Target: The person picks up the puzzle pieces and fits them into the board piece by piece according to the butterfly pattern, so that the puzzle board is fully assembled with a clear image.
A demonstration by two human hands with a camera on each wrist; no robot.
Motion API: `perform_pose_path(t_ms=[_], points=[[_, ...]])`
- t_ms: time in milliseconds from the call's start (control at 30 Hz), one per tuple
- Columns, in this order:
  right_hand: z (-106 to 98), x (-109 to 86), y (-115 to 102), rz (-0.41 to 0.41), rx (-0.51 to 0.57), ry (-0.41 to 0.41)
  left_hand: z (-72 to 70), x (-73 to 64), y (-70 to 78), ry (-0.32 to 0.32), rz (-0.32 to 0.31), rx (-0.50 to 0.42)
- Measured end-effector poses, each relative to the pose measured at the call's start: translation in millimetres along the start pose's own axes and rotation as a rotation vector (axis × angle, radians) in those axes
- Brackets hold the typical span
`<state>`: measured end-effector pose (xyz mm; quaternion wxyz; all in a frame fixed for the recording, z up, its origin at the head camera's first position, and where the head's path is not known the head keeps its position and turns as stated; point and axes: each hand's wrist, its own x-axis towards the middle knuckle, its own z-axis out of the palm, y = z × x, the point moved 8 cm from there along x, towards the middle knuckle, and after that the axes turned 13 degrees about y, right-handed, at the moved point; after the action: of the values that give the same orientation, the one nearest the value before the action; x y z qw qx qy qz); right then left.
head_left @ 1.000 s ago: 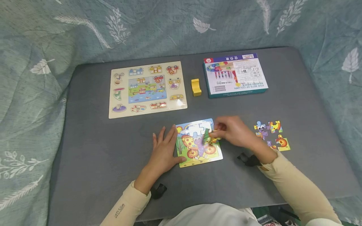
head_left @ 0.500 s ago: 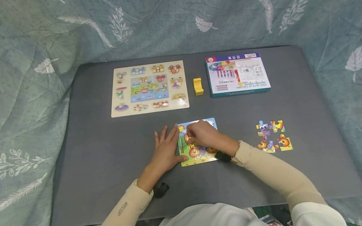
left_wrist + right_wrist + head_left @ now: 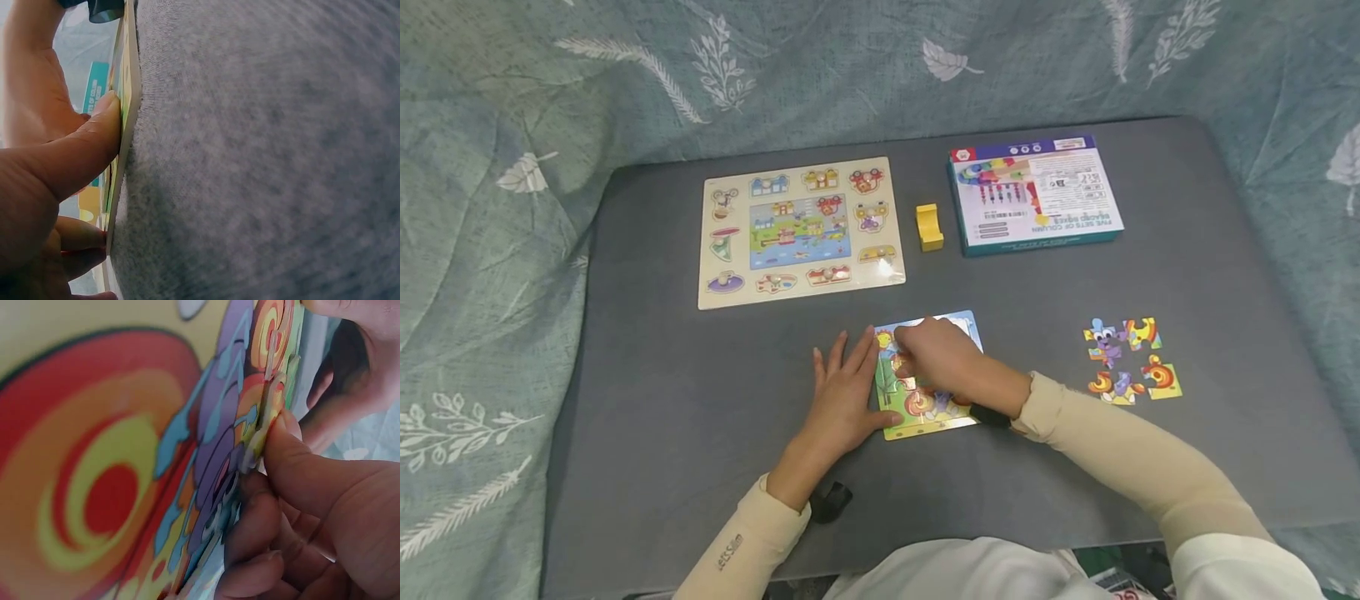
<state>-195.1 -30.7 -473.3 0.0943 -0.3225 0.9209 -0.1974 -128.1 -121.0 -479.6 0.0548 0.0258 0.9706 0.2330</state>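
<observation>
A small jigsaw board (image 3: 936, 423) with a colourful cartoon picture lies on the grey table. Along its left edge rests my left hand (image 3: 838, 408), fingers spread and straight, with the thumb pressing on the lower left corner. My right hand (image 3: 943, 358) is over the upper middle of the board and covers much of the picture. In the right wrist view, its thumb and curled fingers pinch a jigsaw piece (image 3: 270, 415) at the board's surface. Whether that piece lies flush cannot be made out. Several loose jigsaw pieces (image 3: 1161, 379) lie to the right of the board.
Behind the board lies a larger wooden knob puzzle (image 3: 730, 296). A yellow curved block (image 3: 928, 229) stands to its right, beside a flat toy box (image 3: 1037, 196). A patterned curtain (image 3: 820, 75) hangs along the table's far edge.
My right hand has moved left from the board's right edge to its upper middle, carrying the piece. Over the last half second it stays nearly in place. The left hand keeps its position.
</observation>
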Motion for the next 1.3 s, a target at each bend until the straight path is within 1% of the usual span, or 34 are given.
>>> perform_pose_path(t_ms=[100,233,367,433,567,700,800,867,933,1000,1033,1100,1167,1200,1267,1300], points=[[-2.9,-2.1,3.2,-0.005,-0.027,0.009,1.0,2.6,1.7,-0.001,0.005,0.002],[-6.9,-1.7,1.3,-0.047,-0.032,0.031,1.2,5.8,3.7,0.003,0.013,0.007],[-7.7,0.5,-1.3,-0.082,-0.028,0.016,2.1,8.6,5.8,-0.001,0.023,0.01],[-7.2,1.5,-0.2,-0.078,-0.036,0.0,2.8,10.1,7.0,-0.006,0.027,0.008],[-7.9,2.4,3.9,-0.039,-0.066,-0.008,4.0,13.2,9.4,-0.015,0.032,-0.008],[-5.7,1.8,1.5,-0.043,-0.108,-0.002,4.2,15.2,9.9,-0.02,0.028,-0.032],[-4.4,-1.5,-3.1,-0.074,-0.092,0.001,4.4,14.9,9.1,-0.02,0.025,-0.038],[-9.5,-6.1,-4.1,-0.093,-0.034,0.03,5.3,13.5,7.7,-0.027,0.018,-0.032],[-22.4,-12.5,0.5,-0.108,0.02,0.091,5.9,11.7,6.1,-0.033,0.007,-0.022],[-41.9,-21.5,15.5,-0.1,0.045,0.174,5.8,9.7,4.4,-0.035,-0.005,-0.015],[-53.1,-26.8,27.6,-0.074,0.047,0.205,5.3,8.8,3.7,-0.034,-0.01,-0.012],[-73.6,-39.9,59.7,0.009,0.007,0.229,4.1,7.4,2.7,-0.029,-0.012,-0.01],[-88.5,-56.8,96.9,0.11,-0.049,0.192,3.0,6.0,1.5,-0.031,-0.012,-0.011],[-93.6,-66.7,114.8,0.162,-0.073,0.156,2.8,5.4,0.7,-0.035,-0.009,-0.009],[-99.4,-88.0,145.9,0.234,-0.106,0.08,3.0,4.7,-1.0,-0.046,-0.001,-0.01],[-100.7,-98.7,158.4,0.255,-0.111,0.047,3.3,4.6,-1.6,-0.053,0.002,-0.01]])
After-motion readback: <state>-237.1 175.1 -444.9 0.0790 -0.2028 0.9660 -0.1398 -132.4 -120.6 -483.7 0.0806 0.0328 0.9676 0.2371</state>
